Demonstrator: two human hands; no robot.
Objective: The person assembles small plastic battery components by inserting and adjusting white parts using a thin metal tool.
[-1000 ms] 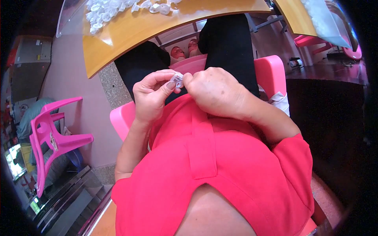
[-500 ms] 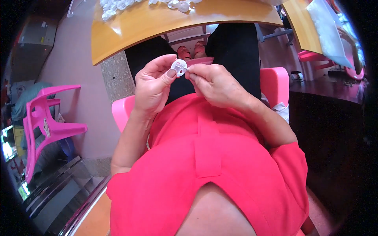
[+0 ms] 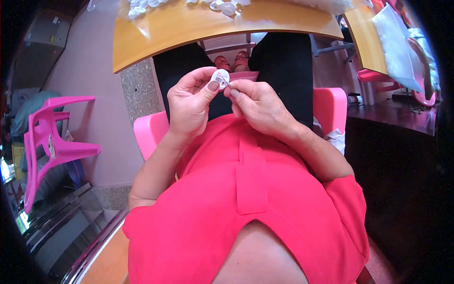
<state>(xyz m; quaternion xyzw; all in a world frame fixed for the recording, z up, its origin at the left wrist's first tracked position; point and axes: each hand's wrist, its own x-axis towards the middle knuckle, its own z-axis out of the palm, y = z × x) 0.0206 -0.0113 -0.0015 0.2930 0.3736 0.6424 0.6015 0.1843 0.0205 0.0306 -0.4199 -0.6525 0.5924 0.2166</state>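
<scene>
Above my lap, my left hand (image 3: 190, 105) pinches a small round white plastic piece (image 3: 221, 73) between thumb and fingers. Openings show in the face of this disc. Close beside it on the right, the fingers of my right hand (image 3: 266, 108) are closed on a thin grey metal-looking pin (image 3: 225, 82). The pin reaches over the disc's face; whether its tip sits inside an opening is too small to tell.
A wooden table (image 3: 189, 42) lies ahead, with several loose white plastic pieces (image 3: 227, 7) on it. At the right, a bag of white pieces (image 3: 396, 45) hangs over another wooden top. A pink plastic chair (image 3: 59, 137) is on the left, and a dark table (image 3: 392, 116) stands at right.
The disc has turned and moved slightly right. The pin now lies farther across its face, with my right fingers close to it. The whole view has shifted a little.
</scene>
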